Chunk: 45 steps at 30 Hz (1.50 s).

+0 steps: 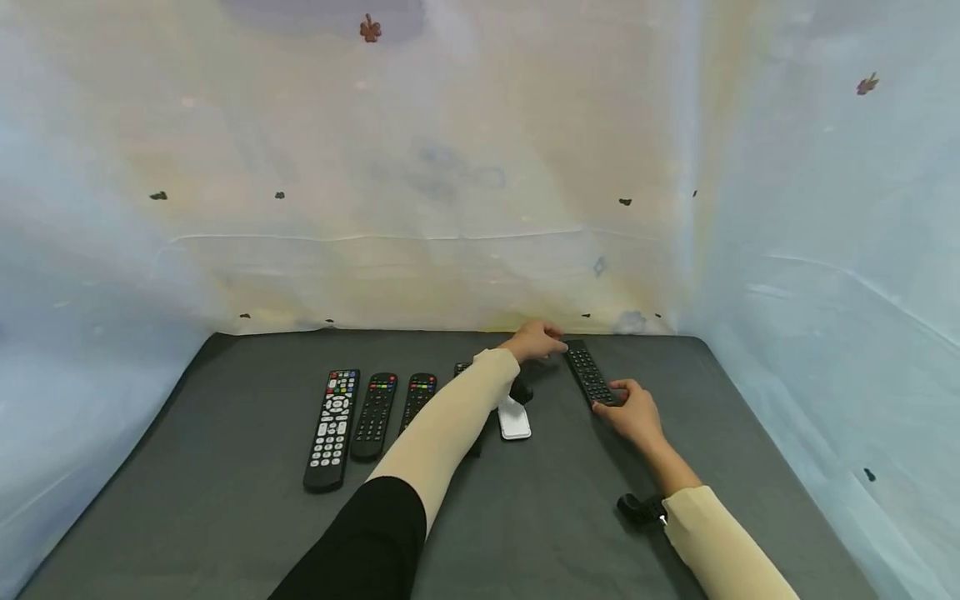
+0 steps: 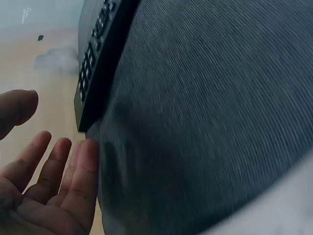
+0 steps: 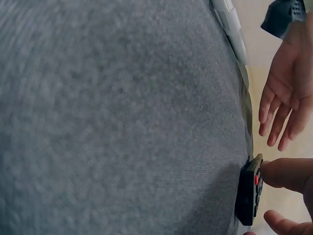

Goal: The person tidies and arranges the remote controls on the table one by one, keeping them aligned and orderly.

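Observation:
A black remote control [image 1: 588, 372] lies slanted at the back right of the grey table. At its near end is my right hand [image 1: 633, 414], thumb on one side and fingers on the other, pinching it. The right wrist view catches the thumb at the remote's end [image 3: 257, 182], beside a red button. My left hand [image 1: 535, 340] is by the remote's far end. Its fingers [image 2: 80, 171] are spread loosely in the left wrist view, with the thumb apart and nothing held, fingertips close to the remote's corner [image 2: 90, 105].
Left of my arms, a large black remote [image 1: 332, 429] and two smaller ones [image 1: 374, 417] [image 1: 418, 392] stand in a row. My left sleeve covers most of another dark remote [image 1: 462, 367]. A white rectangular object [image 1: 514, 421] lies beside it. Pale sheeting [image 1: 450, 283] rises behind the table.

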{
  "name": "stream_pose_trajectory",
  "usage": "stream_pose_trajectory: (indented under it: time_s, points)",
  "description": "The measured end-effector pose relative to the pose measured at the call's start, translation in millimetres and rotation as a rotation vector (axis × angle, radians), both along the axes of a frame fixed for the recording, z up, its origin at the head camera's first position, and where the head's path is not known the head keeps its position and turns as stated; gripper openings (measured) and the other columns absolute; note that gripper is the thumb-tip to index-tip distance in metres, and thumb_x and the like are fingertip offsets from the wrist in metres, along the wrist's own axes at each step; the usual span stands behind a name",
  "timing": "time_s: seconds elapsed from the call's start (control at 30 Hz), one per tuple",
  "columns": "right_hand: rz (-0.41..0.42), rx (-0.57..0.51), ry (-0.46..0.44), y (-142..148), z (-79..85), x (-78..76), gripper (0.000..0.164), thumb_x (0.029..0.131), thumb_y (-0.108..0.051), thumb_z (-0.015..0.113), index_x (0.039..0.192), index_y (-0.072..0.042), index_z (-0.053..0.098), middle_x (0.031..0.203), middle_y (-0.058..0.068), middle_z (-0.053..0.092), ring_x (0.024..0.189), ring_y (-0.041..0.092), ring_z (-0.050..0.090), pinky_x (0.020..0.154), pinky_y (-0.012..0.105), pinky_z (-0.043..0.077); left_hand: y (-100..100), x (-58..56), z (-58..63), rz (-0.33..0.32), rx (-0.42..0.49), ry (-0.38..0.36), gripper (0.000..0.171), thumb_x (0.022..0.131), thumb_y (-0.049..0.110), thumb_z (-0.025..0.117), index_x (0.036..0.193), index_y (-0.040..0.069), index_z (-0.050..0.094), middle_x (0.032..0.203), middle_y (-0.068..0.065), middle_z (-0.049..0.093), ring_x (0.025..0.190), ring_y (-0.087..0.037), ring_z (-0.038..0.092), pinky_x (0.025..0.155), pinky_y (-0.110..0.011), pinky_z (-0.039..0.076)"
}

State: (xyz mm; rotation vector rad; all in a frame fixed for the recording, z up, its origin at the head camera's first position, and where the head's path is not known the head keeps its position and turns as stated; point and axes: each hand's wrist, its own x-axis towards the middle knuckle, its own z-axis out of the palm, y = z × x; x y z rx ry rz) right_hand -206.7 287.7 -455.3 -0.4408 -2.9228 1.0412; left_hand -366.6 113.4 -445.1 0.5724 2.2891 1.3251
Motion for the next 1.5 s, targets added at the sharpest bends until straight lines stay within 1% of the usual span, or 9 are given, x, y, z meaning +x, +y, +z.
stream_pose_trajectory:
  time_s: [0.1, 0.2, 0.4, 0.5, 0.63, 0.77, 1.03, 1.27, 1.5]
  points:
    - [0.005, 0.003, 0.001, -2.8, -1.1, -1.1, 0.061, 0.087, -0.030, 0.069, 0.135, 0.001, 0.046, 0.127, 0.032, 0.051, 0.113, 0.044, 0.052, 0.089, 0.056, 0.044, 2.3, 4.3, 1.6, 0.018, -0.043, 0.005, 0.047, 0.094, 0.022, 0.064, 0.137, 0.006, 0.054, 0.134, -0.011, 0.057, 0.111, -0.026, 0.061, 0.080, -0.032, 0.055]
    - [0.004, 0.001, 0.006, -5.2, -1.8, -2.3, 0.061, 0.086, -0.030, 0.069, 0.134, 0.001, 0.047, 0.126, 0.031, 0.052, 0.111, 0.044, 0.053, 0.089, 0.056, 0.044, 5.1, 5.7, -1.1, 0.047, -0.084, 0.007, 0.049, 0.092, 0.024, 0.066, 0.136, 0.007, 0.054, 0.135, -0.010, 0.056, 0.110, -0.023, 0.062, 0.078, -0.030, 0.054]
    - [0.000, 0.013, -0.005, -7.4, -3.0, -3.6, 0.062, 0.086, -0.030, 0.069, 0.134, 0.001, 0.046, 0.128, 0.031, 0.054, 0.114, 0.046, 0.053, 0.093, 0.056, 0.043, 7.6, 4.0, -6.0, 0.070, -0.054, -0.006, 0.051, 0.091, 0.021, 0.066, 0.138, 0.005, 0.052, 0.138, -0.012, 0.054, 0.108, -0.024, 0.063, 0.076, -0.030, 0.055]
    - [-0.010, 0.020, -0.017, -6.7, -2.7, -2.5, 0.062, 0.086, -0.030, 0.069, 0.134, 0.001, 0.047, 0.129, 0.030, 0.055, 0.116, 0.046, 0.052, 0.095, 0.056, 0.042, 10.9, 4.4, -7.4, 0.056, -0.076, 0.007, 0.050, 0.092, 0.021, 0.065, 0.138, 0.006, 0.051, 0.140, -0.011, 0.053, 0.114, -0.024, 0.060, 0.080, -0.031, 0.055]
    - [-0.021, 0.029, -0.028, -6.3, -3.2, -2.6, 0.062, 0.085, -0.030, 0.070, 0.133, 0.003, 0.048, 0.127, 0.029, 0.056, 0.114, 0.044, 0.054, 0.094, 0.055, 0.043, 15.6, 5.2, -9.1, 0.025, -0.146, 0.064, 0.048, 0.094, 0.023, 0.062, 0.139, 0.008, 0.052, 0.141, -0.009, 0.053, 0.123, -0.025, 0.055, 0.091, -0.035, 0.051]
    - [-0.028, 0.034, -0.030, -6.1, -3.5, -3.3, 0.060, 0.085, -0.029, 0.070, 0.131, 0.004, 0.050, 0.123, 0.028, 0.057, 0.111, 0.042, 0.055, 0.093, 0.053, 0.043, 18.7, 4.0, -12.0, 0.019, -0.176, 0.101, 0.046, 0.094, 0.025, 0.062, 0.138, 0.011, 0.054, 0.140, -0.007, 0.054, 0.124, -0.024, 0.054, 0.096, -0.036, 0.049]
    - [-0.009, 0.031, -0.019, -3.2, -3.0, -3.6, 0.058, 0.084, -0.026, 0.071, 0.129, 0.006, 0.052, 0.120, 0.029, 0.057, 0.109, 0.040, 0.055, 0.092, 0.052, 0.044, 19.0, 3.9, -14.7, 0.036, -0.133, 0.048, 0.044, 0.093, 0.024, 0.064, 0.135, 0.013, 0.056, 0.138, -0.008, 0.055, 0.123, -0.025, 0.054, 0.095, -0.038, 0.049]
    - [0.037, 0.061, -0.007, -7.1, -2.2, -10.8, 0.057, 0.084, -0.026, 0.071, 0.129, 0.005, 0.054, 0.121, 0.028, 0.058, 0.111, 0.040, 0.056, 0.092, 0.053, 0.045, 13.7, -4.6, -15.8, 0.103, -0.136, 0.059, 0.042, 0.088, 0.026, 0.070, 0.128, 0.014, 0.061, 0.131, -0.007, 0.058, 0.117, -0.024, 0.057, 0.091, -0.037, 0.050]
    - [0.048, 0.064, 0.017, -11.1, 1.3, -11.6, 0.053, 0.083, -0.021, 0.070, 0.128, 0.004, 0.057, 0.119, 0.028, 0.060, 0.107, 0.039, 0.058, 0.089, 0.051, 0.046, 4.7, -6.6, -13.6, 0.098, -0.148, 0.084, 0.043, 0.086, 0.024, 0.073, 0.125, 0.010, 0.061, 0.127, -0.009, 0.060, 0.108, -0.023, 0.061, 0.084, -0.034, 0.052]
